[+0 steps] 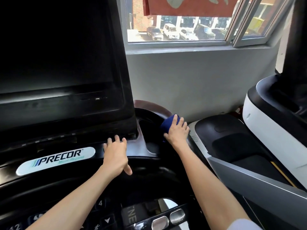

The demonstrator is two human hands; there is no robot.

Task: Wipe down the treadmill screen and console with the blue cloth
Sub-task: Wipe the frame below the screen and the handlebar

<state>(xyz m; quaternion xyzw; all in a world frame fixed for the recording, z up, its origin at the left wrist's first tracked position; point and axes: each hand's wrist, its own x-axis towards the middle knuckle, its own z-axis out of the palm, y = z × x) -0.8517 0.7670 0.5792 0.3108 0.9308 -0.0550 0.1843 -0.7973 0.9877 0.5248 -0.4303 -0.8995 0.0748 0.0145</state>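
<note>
The treadmill's dark screen (54,52) fills the upper left, switched off, above a glossy black console (93,151) with a silver Precor badge. My right hand (177,130) presses a folded blue cloth (169,122) against the console's right rim, beside a recessed cup holder (149,130). Most of the cloth is hidden under my palm and fingers. My left hand (116,155) rests flat on the console just below the screen's lower right corner, fingers spread, holding nothing.
A keypad (101,211) and two metal grip sensors (168,219) lie at the bottom. A neighbouring machine (265,123) in white and black stands close on the right. A grey wall and a window (176,20) onto parked cars are ahead.
</note>
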